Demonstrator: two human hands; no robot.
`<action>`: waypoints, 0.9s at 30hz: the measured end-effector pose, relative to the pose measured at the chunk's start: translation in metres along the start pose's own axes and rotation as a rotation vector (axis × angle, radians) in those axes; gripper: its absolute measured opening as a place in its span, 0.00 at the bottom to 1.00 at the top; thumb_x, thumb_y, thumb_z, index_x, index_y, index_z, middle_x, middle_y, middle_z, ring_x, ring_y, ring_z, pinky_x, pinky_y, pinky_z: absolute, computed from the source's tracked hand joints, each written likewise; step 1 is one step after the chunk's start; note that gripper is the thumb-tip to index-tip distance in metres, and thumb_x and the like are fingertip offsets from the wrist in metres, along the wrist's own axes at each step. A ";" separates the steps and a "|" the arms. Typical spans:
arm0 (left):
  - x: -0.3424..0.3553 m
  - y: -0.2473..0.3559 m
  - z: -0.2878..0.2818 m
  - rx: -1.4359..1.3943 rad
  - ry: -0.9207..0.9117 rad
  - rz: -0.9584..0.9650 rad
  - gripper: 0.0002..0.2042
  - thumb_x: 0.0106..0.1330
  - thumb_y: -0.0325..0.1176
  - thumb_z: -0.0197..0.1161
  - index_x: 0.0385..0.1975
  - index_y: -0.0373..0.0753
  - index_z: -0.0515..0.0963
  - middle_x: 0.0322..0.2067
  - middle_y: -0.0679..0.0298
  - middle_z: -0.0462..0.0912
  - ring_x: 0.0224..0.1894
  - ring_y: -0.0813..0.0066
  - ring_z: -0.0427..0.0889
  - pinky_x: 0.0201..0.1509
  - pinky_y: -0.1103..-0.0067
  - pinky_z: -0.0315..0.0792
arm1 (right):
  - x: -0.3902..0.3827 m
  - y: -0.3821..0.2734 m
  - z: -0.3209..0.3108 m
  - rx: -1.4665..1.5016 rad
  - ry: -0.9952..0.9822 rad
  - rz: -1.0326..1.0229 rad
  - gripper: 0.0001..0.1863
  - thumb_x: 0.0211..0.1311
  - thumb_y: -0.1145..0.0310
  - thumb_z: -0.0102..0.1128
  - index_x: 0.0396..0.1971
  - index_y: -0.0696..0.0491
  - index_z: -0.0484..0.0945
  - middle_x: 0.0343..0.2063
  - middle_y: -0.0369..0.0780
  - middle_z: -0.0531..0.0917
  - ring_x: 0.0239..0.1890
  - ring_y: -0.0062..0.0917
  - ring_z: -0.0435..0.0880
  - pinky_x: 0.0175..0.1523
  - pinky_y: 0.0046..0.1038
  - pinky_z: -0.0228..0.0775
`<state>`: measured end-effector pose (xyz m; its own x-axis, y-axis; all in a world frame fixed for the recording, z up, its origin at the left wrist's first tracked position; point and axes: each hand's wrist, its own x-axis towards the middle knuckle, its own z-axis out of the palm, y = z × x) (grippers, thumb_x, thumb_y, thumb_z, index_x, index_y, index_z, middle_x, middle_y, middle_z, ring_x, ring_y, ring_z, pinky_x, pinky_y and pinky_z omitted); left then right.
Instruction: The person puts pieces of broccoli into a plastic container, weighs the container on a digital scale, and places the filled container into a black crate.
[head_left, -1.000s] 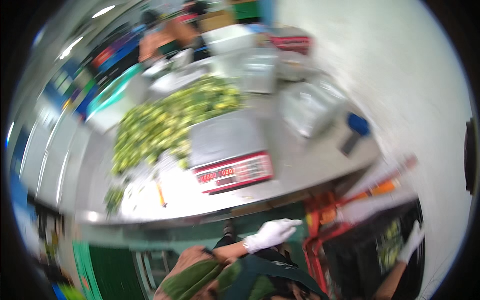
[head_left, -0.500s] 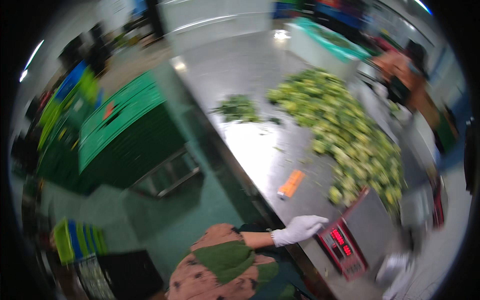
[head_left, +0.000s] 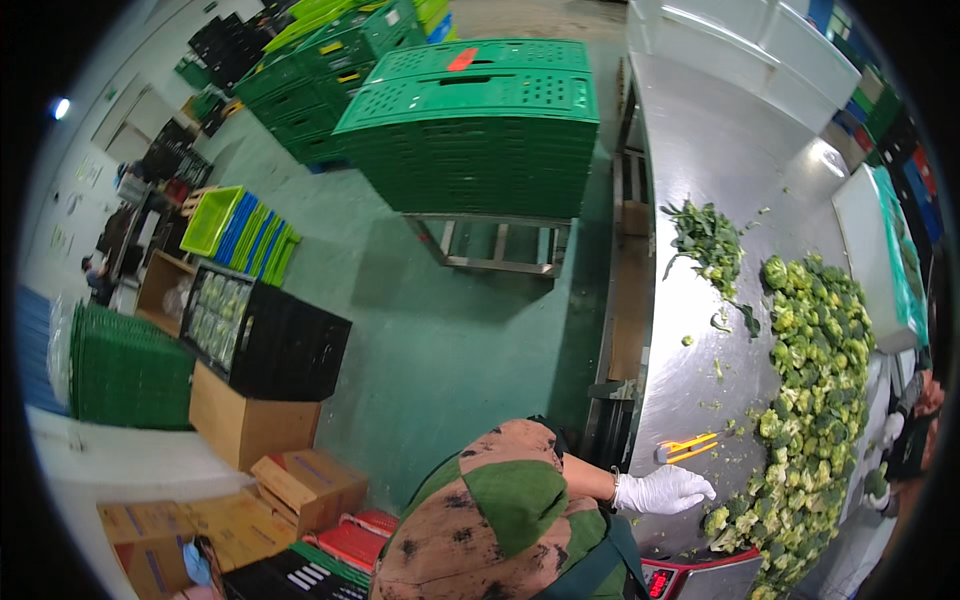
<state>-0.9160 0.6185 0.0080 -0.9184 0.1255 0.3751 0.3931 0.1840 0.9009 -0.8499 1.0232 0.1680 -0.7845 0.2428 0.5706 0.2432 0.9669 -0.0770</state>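
My left hand (head_left: 665,491), in a white glove, hovers over or rests on the steel table (head_left: 690,370); contact cannot be told. Its fingers are stretched out with nothing in them. Just beyond it lies an orange-yellow hand tool (head_left: 688,448) with a grey end, its exact kind unclear. To the right spreads a long heap of broccoli florets (head_left: 815,400). A red scale (head_left: 720,570) with a lit display is partly cut off at the lower edge. Broccoli leaves (head_left: 708,245) lie farther up the table. My right hand is out of view.
A stack of green crates (head_left: 480,140) stands on a metal stand across the floor. At left are a black crate (head_left: 290,335) on a cardboard box (head_left: 245,420) and lime-and-blue crates (head_left: 240,232). Another person's gloved hand (head_left: 893,430) shows at the right edge, beside a white box (head_left: 880,260).
The view has swung left, so the table and broccoli sit farther right and more crates and boxes show. The scale has slid mostly out of the lower edge. My left hand stays empty.
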 end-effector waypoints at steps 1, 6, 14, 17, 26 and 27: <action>-0.004 0.003 0.003 0.006 -0.004 -0.026 0.11 0.68 0.32 0.57 0.49 0.44 0.78 0.39 0.61 0.84 0.41 0.57 0.84 0.44 0.64 0.78 | 0.006 0.002 0.005 0.020 -0.001 -0.005 0.14 0.71 0.66 0.58 0.51 0.57 0.80 0.49 0.48 0.82 0.51 0.37 0.79 0.61 0.36 0.70; -0.025 0.023 0.008 -0.008 -0.079 -0.158 0.12 0.70 0.34 0.55 0.49 0.45 0.80 0.43 0.60 0.85 0.45 0.57 0.84 0.46 0.66 0.79 | 0.003 0.037 0.001 0.090 0.038 0.054 0.13 0.71 0.66 0.58 0.49 0.57 0.81 0.47 0.47 0.83 0.48 0.36 0.80 0.59 0.36 0.71; -0.027 0.021 -0.012 -0.123 0.003 -0.217 0.14 0.70 0.25 0.57 0.53 0.39 0.81 0.40 0.61 0.87 0.39 0.73 0.86 0.46 0.76 0.79 | -0.036 0.122 -0.127 0.445 0.312 0.574 0.12 0.70 0.67 0.58 0.46 0.56 0.83 0.43 0.45 0.84 0.44 0.34 0.81 0.56 0.36 0.73; -0.014 0.009 -0.016 -0.099 0.029 -0.312 0.14 0.70 0.23 0.56 0.53 0.40 0.82 0.33 0.64 0.86 0.33 0.77 0.84 0.41 0.79 0.78 | -0.057 0.073 -0.141 0.463 0.261 0.566 0.11 0.70 0.67 0.58 0.45 0.56 0.83 0.42 0.45 0.85 0.42 0.33 0.82 0.55 0.36 0.74; 0.070 -0.012 -0.026 -0.191 -0.029 -0.362 0.13 0.74 0.27 0.55 0.52 0.36 0.82 0.30 0.65 0.84 0.34 0.82 0.82 0.41 0.83 0.76 | -0.142 -0.058 -0.029 0.146 -0.162 0.043 0.11 0.57 0.71 0.68 0.41 0.51 0.85 0.38 0.37 0.86 0.43 0.34 0.81 0.51 0.37 0.71; 0.080 -0.020 -0.030 -0.155 -0.042 -0.363 0.13 0.73 0.27 0.55 0.53 0.37 0.81 0.32 0.64 0.84 0.35 0.82 0.81 0.41 0.81 0.76 | -0.143 -0.061 -0.033 0.160 -0.182 0.033 0.13 0.55 0.71 0.69 0.42 0.51 0.84 0.40 0.38 0.86 0.44 0.35 0.81 0.52 0.37 0.71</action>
<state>-0.9982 0.5953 0.0265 -0.9927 0.1192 0.0196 0.0287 0.0751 0.9968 -0.7335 0.9266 0.1180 -0.8711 0.2703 0.4100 0.1879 0.9548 -0.2302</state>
